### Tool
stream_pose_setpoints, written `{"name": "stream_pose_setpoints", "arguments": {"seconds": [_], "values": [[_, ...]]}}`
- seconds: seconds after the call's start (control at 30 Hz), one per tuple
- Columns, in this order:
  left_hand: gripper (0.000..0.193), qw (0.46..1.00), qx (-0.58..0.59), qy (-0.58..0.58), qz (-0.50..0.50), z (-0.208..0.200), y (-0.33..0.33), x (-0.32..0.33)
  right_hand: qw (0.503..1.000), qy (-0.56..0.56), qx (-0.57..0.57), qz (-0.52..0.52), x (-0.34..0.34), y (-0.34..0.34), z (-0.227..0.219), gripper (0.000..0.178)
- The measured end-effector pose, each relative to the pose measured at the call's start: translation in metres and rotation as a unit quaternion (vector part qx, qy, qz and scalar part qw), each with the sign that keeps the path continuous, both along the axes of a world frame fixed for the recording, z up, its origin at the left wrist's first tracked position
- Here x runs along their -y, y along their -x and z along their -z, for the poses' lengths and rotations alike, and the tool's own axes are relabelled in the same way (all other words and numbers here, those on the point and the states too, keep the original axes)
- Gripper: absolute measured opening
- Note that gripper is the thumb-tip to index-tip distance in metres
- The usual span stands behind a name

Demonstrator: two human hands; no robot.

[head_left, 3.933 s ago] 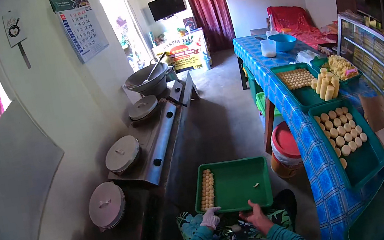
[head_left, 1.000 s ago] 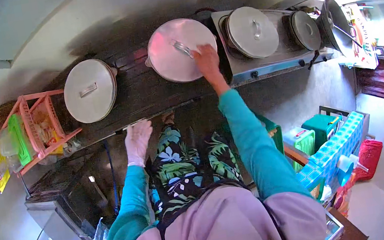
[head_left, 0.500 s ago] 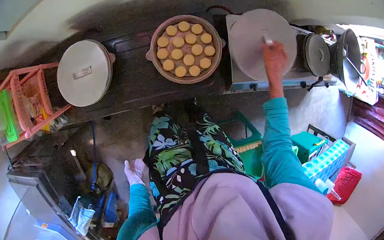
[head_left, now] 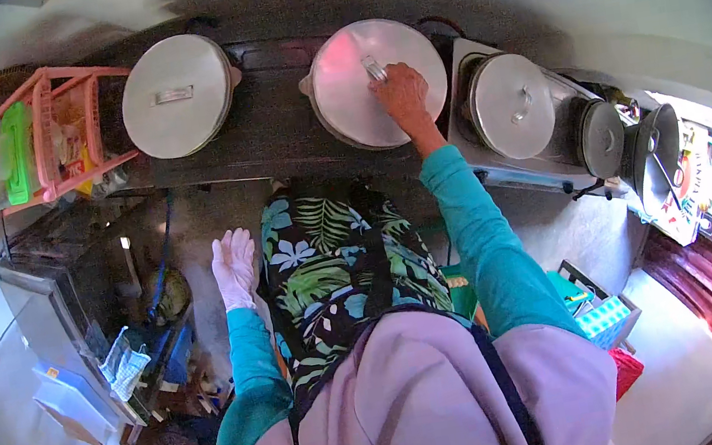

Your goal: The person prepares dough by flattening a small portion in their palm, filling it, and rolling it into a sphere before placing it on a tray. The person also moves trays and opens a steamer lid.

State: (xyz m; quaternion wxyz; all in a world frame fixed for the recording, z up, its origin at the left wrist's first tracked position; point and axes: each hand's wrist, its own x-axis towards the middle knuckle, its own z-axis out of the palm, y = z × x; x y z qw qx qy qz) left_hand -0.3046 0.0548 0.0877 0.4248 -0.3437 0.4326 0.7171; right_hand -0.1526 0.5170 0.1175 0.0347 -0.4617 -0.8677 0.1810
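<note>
four round metal lids (head_left: 178,95) (head_left: 355,101) (head_left: 512,105) (head_left: 601,137) along the dark table (head_left: 272,133), one pink plastic rack (head_left: 53,131), one dark wok (head_left: 662,146), two hands (head_left: 235,265) (head_left: 402,92).

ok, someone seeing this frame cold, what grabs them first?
Probably the right hand, bare, resting on the handle of the big round metal lid at top centre of the dark counter. Next, the matching lidded pot to its left and the pink wire rack at the far left end. The left hand, in a pale glove, hangs open and empty beside the leaf-print skirt.
</note>
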Motion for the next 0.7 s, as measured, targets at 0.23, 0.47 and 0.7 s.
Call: {"name": "stream_pose_setpoints", "arguments": {"seconds": [0.23,0.47,0.7], "values": [[0.051,0.989,0.092,0.109,-0.048,0.042,0.034,0.085,0.999,-0.048,0.015,0.009,0.007,0.004,0.018,0.033],[0.036,0.983,0.036,0.177,-0.012,0.035,0.116,0.139,0.970,-0.202,0.058,-0.121,0.069,0.103,-0.026,0.025],[0.029,0.981,0.034,0.184,0.047,0.044,0.176,0.121,0.967,-0.089,-0.108,-0.211,0.147,0.314,0.005,0.026]]}}
